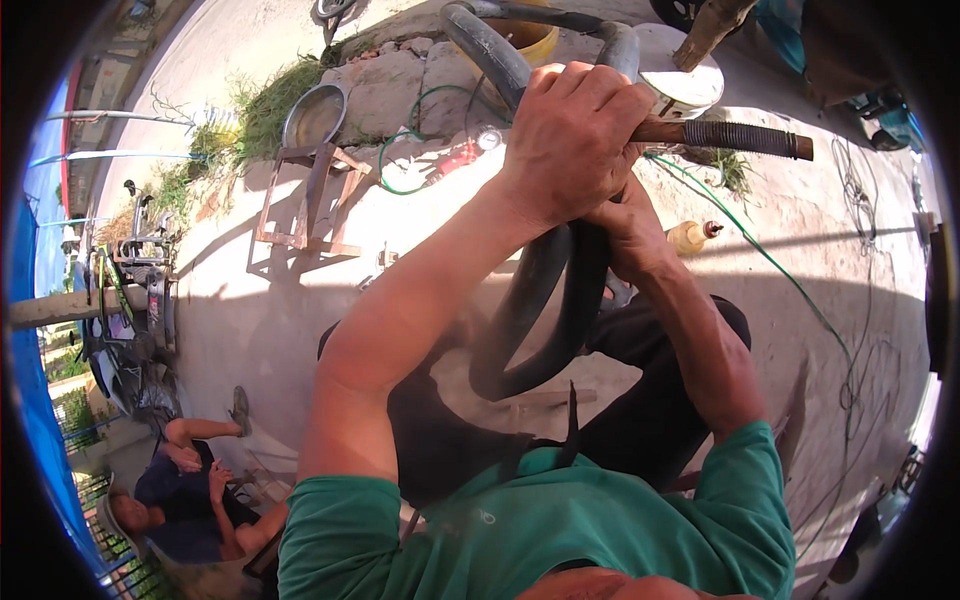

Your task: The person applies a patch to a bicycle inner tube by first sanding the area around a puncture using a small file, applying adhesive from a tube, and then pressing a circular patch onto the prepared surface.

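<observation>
Just beyond the green shirt (pixel 545 530), the work was in mid-course at the person's hands: a thick black tube (pixel 528 285) had been lifted clear of the ground and gathered at a waist, one loop spreading above the grip and another hanging between the knees. The left hand (pixel 578 140) was clenched over that waist, knuckles up. The right hand (pixel 632 235) pressed against the tube just below it, but its fingers were largely hidden, so how firmly they closed could not be told. A rusty rod (pixel 745 139) with a ridged dark sleeve jutted out to the right beside the left fingers; whether it was gripped too, or passed through the folds, did not show. Bunching the tube seemed done; letting go of it and setting it down were not yet done, and anything further left was unclear.

Past the hands, a yellowish bottle (pixel 688 237) and a round gauge (pixel 489 139) lay on the ground, with a metal frame (pixel 320 190) and a shallow basin (pixel 343 105) farther off.
</observation>
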Demonstrator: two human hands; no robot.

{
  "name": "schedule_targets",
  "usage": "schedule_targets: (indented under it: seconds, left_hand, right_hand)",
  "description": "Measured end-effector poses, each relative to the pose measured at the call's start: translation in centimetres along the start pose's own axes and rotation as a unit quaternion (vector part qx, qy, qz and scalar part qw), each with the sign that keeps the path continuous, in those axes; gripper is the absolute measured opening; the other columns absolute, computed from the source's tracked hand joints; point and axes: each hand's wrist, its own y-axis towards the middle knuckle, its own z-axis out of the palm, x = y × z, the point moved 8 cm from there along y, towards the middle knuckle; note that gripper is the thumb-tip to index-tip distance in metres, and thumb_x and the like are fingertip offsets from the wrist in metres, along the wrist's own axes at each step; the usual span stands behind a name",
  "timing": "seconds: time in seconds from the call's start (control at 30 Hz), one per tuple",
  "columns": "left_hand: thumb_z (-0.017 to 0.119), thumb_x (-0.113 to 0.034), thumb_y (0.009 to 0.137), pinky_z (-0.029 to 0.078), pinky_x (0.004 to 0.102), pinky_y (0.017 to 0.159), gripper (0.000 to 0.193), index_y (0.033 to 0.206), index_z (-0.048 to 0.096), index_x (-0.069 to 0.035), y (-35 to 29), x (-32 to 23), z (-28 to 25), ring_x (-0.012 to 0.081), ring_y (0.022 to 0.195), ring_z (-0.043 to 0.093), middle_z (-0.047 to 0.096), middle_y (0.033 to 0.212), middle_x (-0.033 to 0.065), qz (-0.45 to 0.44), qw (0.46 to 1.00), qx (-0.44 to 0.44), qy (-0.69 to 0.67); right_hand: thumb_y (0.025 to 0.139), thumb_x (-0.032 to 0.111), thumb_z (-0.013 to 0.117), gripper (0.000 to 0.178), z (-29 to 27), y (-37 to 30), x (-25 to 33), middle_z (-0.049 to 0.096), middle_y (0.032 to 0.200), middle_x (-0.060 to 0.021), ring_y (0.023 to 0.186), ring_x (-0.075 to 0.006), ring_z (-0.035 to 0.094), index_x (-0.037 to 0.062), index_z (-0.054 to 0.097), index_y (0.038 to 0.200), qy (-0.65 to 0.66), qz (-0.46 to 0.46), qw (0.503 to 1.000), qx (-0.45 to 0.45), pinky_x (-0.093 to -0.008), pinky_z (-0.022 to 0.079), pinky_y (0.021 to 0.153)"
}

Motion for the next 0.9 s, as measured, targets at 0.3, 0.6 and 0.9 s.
schedule_targets:
  seconds: [0.3, 0.6, 0.9]
  left_hand:
    - [0.068, -0.013, 0.098, 0.055, 0.0399, 0.078, 0.013, 0.107, 0.072, -0.004, -0.5, 10.4, -6.5, 0.0318, 0.087, 0.071, 0.071, 0.094, 0.0132, -0.098, 0.985, -0.104, 0.092]
    - [0.067, -0.026, 0.107, 0.04, 0.021, 0.056, 0.022, 0.119, 0.075, -0.01, -3.0, 5.5, -7.2, 0.0015, 0.064, 0.053, 0.066, 0.075, -0.0032, -0.277, 0.95, -0.042, -0.135]
    - [0.044, -0.036, 0.114, 0.057, 0.0371, 0.089, 0.047, 0.131, 0.061, 0.005, 0.2, -1.0, -0.1, 0.0253, 0.092, 0.073, 0.074, 0.1, 0.0176, -0.235, 0.747, -0.021, -0.621]
  right_hand:
    - [0.082, 0.022, 0.084, 0.08, 1.2, -0.9, 1.6, 0.062, 0.123, -0.0095, 0.11, -0.0208, 0.064, 0.0044, 0.045, 0.15, 0.121, 0.033, 0.992, 0.032, -0.0367, 0.053, 0.099]
    - [0.08, 0.023, 0.087, 0.088, 2.3, -1.5, 2.2, 0.063, 0.122, -0.0091, 0.11, -0.0204, 0.064, 0.0038, 0.042, 0.153, 0.082, 0.013, 0.994, 0.076, -0.0367, 0.052, 0.101]
    - [0.084, 0.016, 0.087, 0.068, 3.3, -0.8, 1.1, 0.066, 0.118, -0.0062, 0.107, -0.0168, 0.066, 0.0008, 0.051, 0.139, 0.085, 0.009, 0.992, 0.098, -0.0314, 0.054, 0.093]
